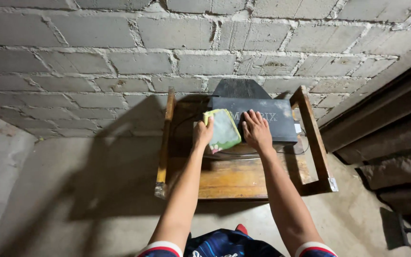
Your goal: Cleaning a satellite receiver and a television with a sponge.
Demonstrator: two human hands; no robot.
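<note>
A dark monitor [272, 121] lies screen-down on a wooden stand [243, 178] against a block wall, its grey base [241, 89] pointing up at the back. My left hand [202, 133] grips a green and pink cloth [223, 128] and presses it on the monitor's left end. Beside the cloth, my right hand [256, 131] rests flat on the monitor's casing with the fingers spread, holding nothing.
The grey block wall [120, 62] stands right behind the stand. A dark wooden door or panelling [386, 128] runs along the right. A broom head [398, 228] lies on the concrete floor [82, 200] at lower right. The stand has raised side rails [316, 138].
</note>
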